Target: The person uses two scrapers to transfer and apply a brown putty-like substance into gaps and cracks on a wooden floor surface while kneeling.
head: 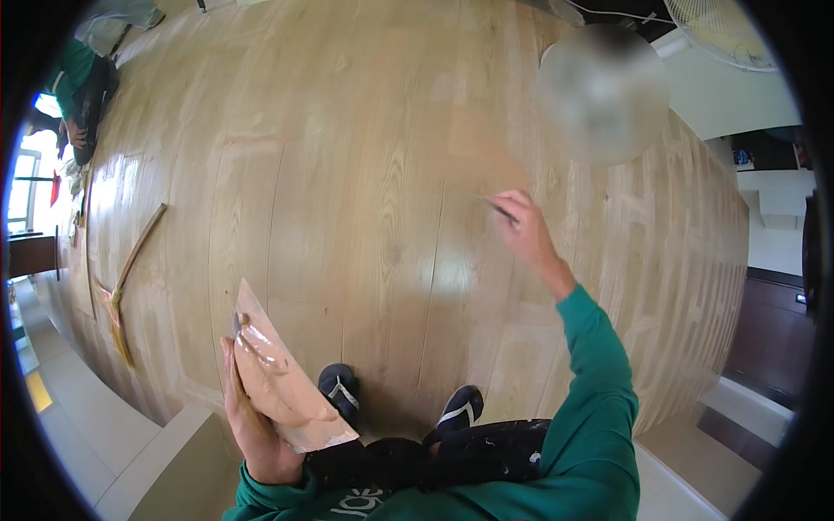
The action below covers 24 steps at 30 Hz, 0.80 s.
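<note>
My left hand (254,423) supports a flat, pale board (296,365) from beneath, at lower left. Glossy tan putty (273,384) is smeared thickly over it. A small grey metal edge shows near the board's far end; what it belongs to is unclear. My right hand (524,228) reaches out over the wood-plank floor (391,228), pinching a thin, flat tool (500,210) between thumb and fingers. Motion blurs this tool, and I cannot tell whether its tip touches the planks. Smoother tan patches show on the boards beyond it.
My feet wear dark flip-flops (339,391). On the left lies a straw broom (120,286) with a wooden handle. Another person (85,91) in a green top is low at the upper left. A fan (717,29) stands at upper right, beside a blurred round area.
</note>
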### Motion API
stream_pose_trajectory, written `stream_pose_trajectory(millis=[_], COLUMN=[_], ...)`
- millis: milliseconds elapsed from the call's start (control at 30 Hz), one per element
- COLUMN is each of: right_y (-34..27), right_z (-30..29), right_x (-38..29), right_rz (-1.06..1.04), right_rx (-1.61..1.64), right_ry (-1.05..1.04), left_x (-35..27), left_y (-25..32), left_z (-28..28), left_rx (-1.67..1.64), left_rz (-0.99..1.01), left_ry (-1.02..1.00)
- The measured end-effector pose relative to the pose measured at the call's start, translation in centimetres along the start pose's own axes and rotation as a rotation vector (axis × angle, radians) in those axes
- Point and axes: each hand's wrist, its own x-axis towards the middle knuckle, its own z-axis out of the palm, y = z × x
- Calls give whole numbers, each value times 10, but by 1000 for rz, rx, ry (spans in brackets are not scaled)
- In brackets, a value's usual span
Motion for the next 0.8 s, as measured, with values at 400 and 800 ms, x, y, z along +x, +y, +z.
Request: stream_pose_trajectory(millis=[400, 800], right_y=[-230, -160], right_z=[28, 35], right_x=[-46, -19], right_rz=[-1069, -767], right_rx=[677, -130], right_ry=[5, -134], left_x=[-1, -12], left_y=[3, -2], left_z=[14, -22], left_rx=[46, -18], left_rz=[-388, -231], left_ry=[-469, -519])
